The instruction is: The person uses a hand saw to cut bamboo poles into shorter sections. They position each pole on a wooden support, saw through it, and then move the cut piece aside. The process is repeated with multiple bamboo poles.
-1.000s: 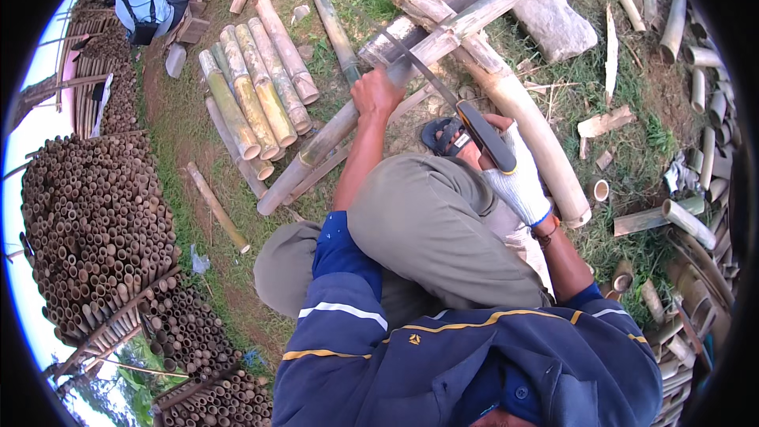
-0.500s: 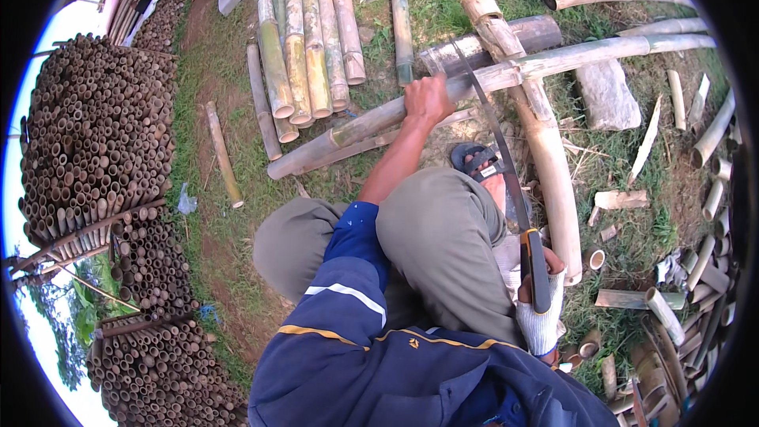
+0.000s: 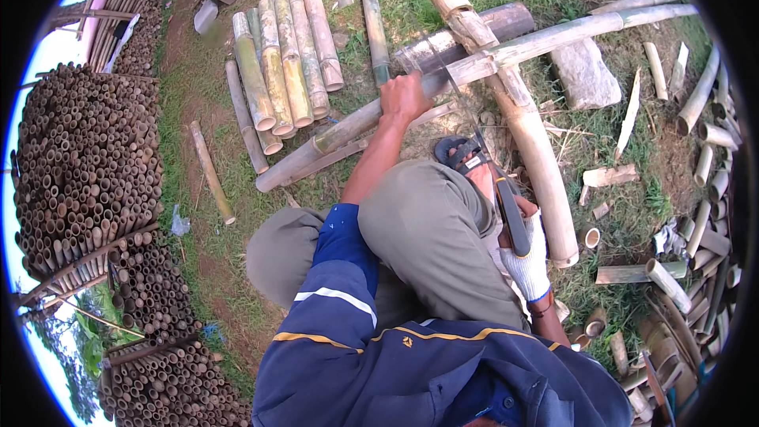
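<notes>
"In the head view, the left hand (image 3: 404,98)?"
"Clasping the pole (image 3: 332,139), which lies across a thick bamboo (image 3: 542,166)."
"And the right hand (image 3: 528,251)?"
"Gloved, gripping the saw (image 3: 512,217) by its handle; the blurred blade crosses the pole just beside the left hand."
</notes>
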A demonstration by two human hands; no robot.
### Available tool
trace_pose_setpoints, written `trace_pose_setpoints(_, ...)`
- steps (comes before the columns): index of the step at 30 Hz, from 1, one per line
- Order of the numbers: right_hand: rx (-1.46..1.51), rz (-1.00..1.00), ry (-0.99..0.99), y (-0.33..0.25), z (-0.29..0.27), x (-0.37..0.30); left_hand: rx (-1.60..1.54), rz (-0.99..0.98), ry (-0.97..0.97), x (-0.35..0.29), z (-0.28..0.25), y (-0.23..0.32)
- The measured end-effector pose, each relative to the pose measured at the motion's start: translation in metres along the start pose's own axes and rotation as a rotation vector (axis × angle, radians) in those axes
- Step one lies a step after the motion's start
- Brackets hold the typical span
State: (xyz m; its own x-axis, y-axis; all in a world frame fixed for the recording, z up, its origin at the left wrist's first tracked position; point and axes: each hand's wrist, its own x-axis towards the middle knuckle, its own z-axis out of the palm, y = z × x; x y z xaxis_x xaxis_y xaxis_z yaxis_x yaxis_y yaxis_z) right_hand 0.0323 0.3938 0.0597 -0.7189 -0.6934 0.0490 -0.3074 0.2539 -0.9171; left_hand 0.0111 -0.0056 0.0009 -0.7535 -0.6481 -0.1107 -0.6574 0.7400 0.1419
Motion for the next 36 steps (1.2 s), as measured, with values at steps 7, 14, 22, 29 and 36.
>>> trace_pose_setpoints(7, 0.040, 0.042, 0.008, -0.006, -0.012, 0.005, -0.012, -0.029, 0.003, -0.002, -0.008, 0.010)
trace_pose_setpoints(14, 0.104, -0.088, 0.058, -0.005, 0.016, 0.098, 0.011, -0.019, -0.022, -0.003, -0.004, 0.010)
trace_pose_setpoints(22, -0.001, 0.107, -0.008, -0.030, -0.037, -0.039, 0.007, -0.007, 0.068, -0.013, -0.007, 0.004)
trace_pose_setpoints(29, 0.127, -0.018, 0.045, 0.006, 0.047, 0.127, -0.060, -0.004, 0.105, -0.001, 0.017, 0.013)
trace_pose_setpoints(36, 0.093, -0.023, 0.024, 0.003, 0.037, 0.097, -0.010, 0.004, 0.009, -0.009, -0.002, 0.004)
